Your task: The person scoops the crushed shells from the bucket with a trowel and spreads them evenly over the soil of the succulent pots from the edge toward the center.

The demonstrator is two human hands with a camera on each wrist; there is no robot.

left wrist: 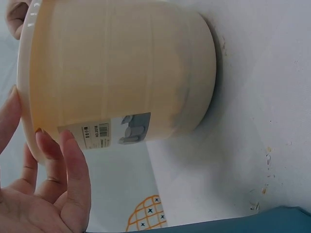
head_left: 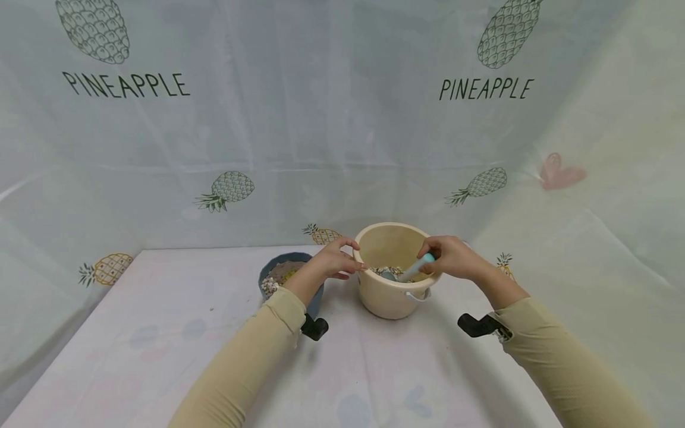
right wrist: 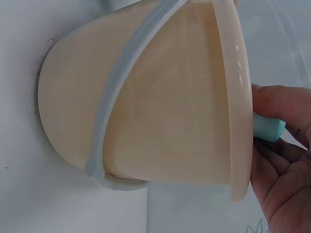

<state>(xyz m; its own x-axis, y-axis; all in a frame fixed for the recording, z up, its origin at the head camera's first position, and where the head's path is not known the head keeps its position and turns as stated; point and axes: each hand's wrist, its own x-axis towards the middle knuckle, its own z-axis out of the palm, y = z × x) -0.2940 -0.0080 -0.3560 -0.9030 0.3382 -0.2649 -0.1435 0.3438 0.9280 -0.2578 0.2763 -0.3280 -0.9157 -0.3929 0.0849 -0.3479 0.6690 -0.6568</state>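
Observation:
A cream plastic bucket stands upright, holding a pale, speckled loose mix. At its left rim my left hand grips the edge; the left wrist view shows the bent fingers up against the outside, just under the rim. On the right side, my right hand holds the light blue handle of a small scoop. The scoop slants down into the bucket, its head in the mix. Only the handle's end shows above the rim in the right wrist view.
A blue tub with brown, yellow and whitish loose material is left of the bucket, partly behind the left forearm. The bucket's pale grey carrying handle hangs down its side. A few crumbs lie on the printed tablecloth; a pineapple-print curtain hangs behind.

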